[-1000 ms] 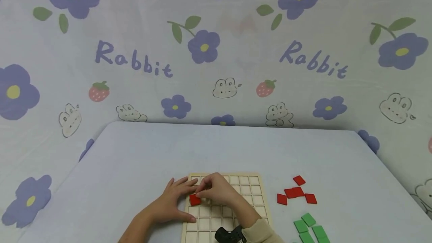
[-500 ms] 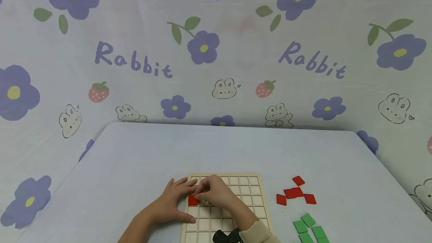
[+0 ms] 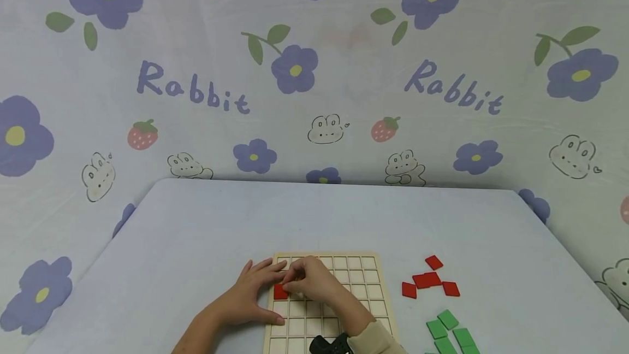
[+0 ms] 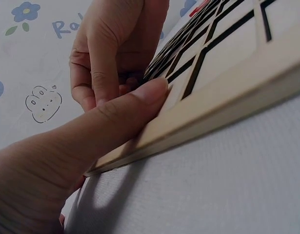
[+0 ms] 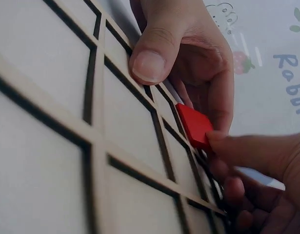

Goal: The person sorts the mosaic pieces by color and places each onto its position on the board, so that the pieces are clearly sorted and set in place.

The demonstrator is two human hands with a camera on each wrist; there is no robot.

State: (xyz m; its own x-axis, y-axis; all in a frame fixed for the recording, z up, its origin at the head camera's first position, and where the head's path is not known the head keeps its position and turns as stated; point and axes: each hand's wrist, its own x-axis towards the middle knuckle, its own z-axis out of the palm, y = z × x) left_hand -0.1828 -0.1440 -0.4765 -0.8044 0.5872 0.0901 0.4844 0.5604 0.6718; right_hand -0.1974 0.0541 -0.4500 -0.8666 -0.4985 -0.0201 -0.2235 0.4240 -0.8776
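A pale wooden board (image 3: 297,328) divided into square cells lies on the table. My left hand (image 3: 247,295) rests along its left side, fingers spread, the thumb on the frame in the left wrist view. My right hand (image 3: 314,280) reaches over the board and holds a red square tile (image 3: 280,291) at the leftmost column. In the right wrist view, the thumb touches the tile's near corner, and the red tile (image 5: 193,126) looks slightly tilted against the grid. The fingers under the tile are partly hidden.
Several loose red tiles (image 3: 451,289) lie to the right of the board. Nearer the front are several green tiles (image 3: 447,319), some cut off by the frame. A black wrist camera (image 3: 330,344) sits by the right sleeve, above the board. Patterned cloth (image 3: 363,146) hangs behind the table.
My right hand has shifted the red tile slightly left, and the tile now lines up more squarely with the leftmost column. The left hand has stayed in place.
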